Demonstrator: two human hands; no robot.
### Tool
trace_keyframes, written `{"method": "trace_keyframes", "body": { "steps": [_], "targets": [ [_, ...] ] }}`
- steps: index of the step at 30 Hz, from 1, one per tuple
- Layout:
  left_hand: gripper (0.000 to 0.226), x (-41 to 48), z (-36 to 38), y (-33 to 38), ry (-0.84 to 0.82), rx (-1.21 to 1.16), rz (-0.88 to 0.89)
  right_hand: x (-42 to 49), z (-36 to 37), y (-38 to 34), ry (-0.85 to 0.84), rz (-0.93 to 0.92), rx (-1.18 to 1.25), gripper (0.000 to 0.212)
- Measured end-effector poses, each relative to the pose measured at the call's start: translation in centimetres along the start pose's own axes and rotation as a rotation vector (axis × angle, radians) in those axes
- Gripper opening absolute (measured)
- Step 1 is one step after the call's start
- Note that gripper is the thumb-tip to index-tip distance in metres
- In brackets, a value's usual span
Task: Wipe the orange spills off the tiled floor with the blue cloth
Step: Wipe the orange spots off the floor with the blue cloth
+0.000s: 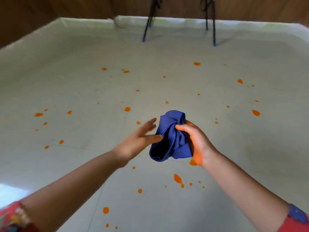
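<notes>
Blue cloth [170, 136] is held bunched at frame centre above the tiled floor [80, 91], its long axis running from 7 to 1 o'clock. It is clamped in the curled fingers and thumb of the right hand [197, 141]. The left hand [137, 141], fingers straight and apart, is seen at its 9 o'clock. Orange spills [177, 178] are scattered all round. The open floor is bounded at 12 o'clock by tripod legs [147, 29] and a wooden wall [66, 5].

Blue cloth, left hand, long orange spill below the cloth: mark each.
blue cloth [170, 136], head view, bunched middle folds.
left hand [133, 141], head view, middle of hand.
long orange spill [177, 178], head view, its centre.
</notes>
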State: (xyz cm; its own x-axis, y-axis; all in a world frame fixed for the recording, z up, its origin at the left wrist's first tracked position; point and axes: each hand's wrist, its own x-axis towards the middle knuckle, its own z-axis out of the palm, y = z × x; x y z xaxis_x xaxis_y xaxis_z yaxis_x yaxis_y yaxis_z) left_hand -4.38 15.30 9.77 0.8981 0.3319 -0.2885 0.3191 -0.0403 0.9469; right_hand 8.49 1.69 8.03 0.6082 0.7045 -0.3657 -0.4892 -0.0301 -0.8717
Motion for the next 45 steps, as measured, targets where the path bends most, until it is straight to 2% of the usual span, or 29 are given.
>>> {"method": "trace_keyframes", "body": {
  "steps": [1,2,4,7,9,12,14,17,19,22,23,25,26,27,30,32,36,39,43,45],
  "targets": [
    [0.045,-0.3,0.0,-0.5,-0.017,-0.083,-0.008,0.2,1.5,0.2,-0.031,-0.021,-0.051,0.020],
    [0.033,-0.6,0.1,-1.2,0.034,-0.120,-0.010,0.1,2.8,0.6,-0.048,-0.034,-0.088,0.019],
    [0.022,-1.2,0.2,-2.3,0.218,-0.166,-0.062,-0.3,4.2,1.8,-0.082,-0.039,-0.126,0.021],
    [0.027,-1.9,-0.2,-4.4,0.323,-0.314,-0.161,-0.3,4.5,3.5,-0.086,-0.039,-0.144,0.015],
    [0.029,-2.1,-1.0,-5.2,0.351,-0.428,-0.195,0.0,4.0,3.9,-0.061,-0.008,-0.069,0.015],
    [0.043,-2.1,-2.5,-6.0,0.434,-0.588,-0.245,0.3,2.9,3.4,-0.090,0.104,0.172,0.034],
    [0.051,-2.2,-3.3,-6.5,0.461,-0.735,-0.263,0.5,1.7,2.6,-0.075,0.110,0.248,0.042],
    [0.041,-2.5,-4.1,-7.1,0.433,-0.810,-0.253,1.2,0.6,2.4,-0.055,0.110,0.258,0.036],
    [0.036,-2.3,-4.4,-7.0,0.349,-0.804,-0.223,1.6,0.4,2.6,-0.072,0.123,0.239,0.031],
    [0.044,-2.1,-4.9,-6.4,0.207,-0.677,-0.215,1.9,-0.2,2.7,-0.131,0.127,0.284,0.028],
    [0.035,-2.0,-5.0,-6.4,0.195,-0.603,-0.203,2.1,-0.6,2.9,-0.160,0.151,0.308,0.035],
    [0.017,-2.4,-5.1,-6.9,0.243,-0.510,-0.185,2.0,-1.0,3.9,-0.252,0.280,0.350,0.065],
    [0.015,-2.8,-5.2,-7.1,0.267,-0.476,-0.189,1.8,-0.6,4.6,-0.272,0.343,0.333,0.072],
    [0.016,-3.5,-5.4,-7.2,0.282,-0.443,-0.198,1.8,-0.1,5.5,-0.277,0.385,0.294,0.066],
    [0.026,-6.3,-6.4,-8.7,0.370,-0.421,-0.248,1.9,1.8,8.0,-0.242,0.400,0.095,0.032],
    [0.032,-8.9,-7.4,-10.3,0.429,-0.422,-0.329,2.1,3.0,9.2,-0.282,0.376,-0.038,0.023],
    [0.029,-13.6,-9.3,-13.4,0.376,-0.231,-0.551,1.7,5.5,9.9,-0.393,0.317,-0.257,0.025],
    [0.029,-16.9,-11.0,-16.0,0.480,-0.119,-0.677,1.1,8.1,10.9,-0.470,0.250,-0.479,0.025],
    [0.029,-20.2,-11.3,-19.9,0.694,-0.047,-0.638,0.6,11.5,12.5,-0.519,0.021,-0.753,0.030],
    [0.025,-21.4,-10.1,-22.0,0.797,-0.016,-0.585,-0.4,12.6,13.0,-0.655,-0.128,-0.802,0.052]
  ]
}}
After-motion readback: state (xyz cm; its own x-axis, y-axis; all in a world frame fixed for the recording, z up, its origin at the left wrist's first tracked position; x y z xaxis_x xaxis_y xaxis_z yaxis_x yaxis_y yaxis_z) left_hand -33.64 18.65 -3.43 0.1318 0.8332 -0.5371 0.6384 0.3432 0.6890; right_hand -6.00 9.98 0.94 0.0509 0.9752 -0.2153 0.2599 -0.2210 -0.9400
